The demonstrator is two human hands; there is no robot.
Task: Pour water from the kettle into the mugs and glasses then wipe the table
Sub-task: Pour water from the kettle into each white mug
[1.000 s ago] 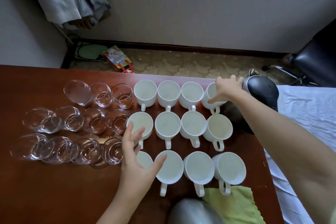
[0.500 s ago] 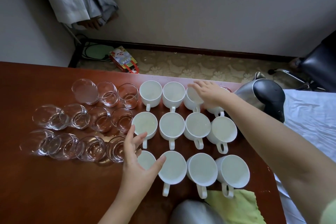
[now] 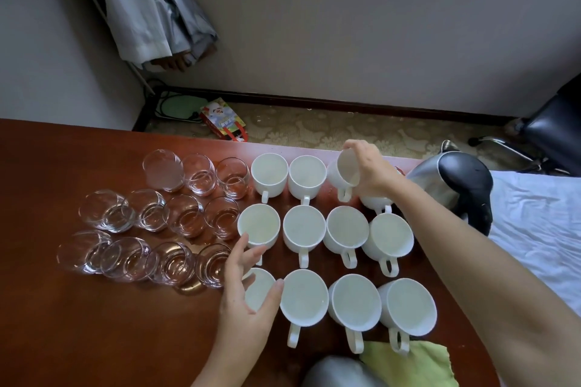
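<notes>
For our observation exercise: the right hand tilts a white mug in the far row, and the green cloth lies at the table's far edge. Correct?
Not quite. In the head view the green cloth lies at the table's near edge. The right hand does tilt a white mug in the far row.

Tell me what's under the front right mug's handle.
The front right mug's handle lies over a green cloth; the cloth's near edge runs out of view.

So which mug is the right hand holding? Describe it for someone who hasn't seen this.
On the brown table, find the block of white mugs right of the glasses. In its far row, third from the left, the tilted mug is gripped by the right hand; every other mug stands upright.
</notes>
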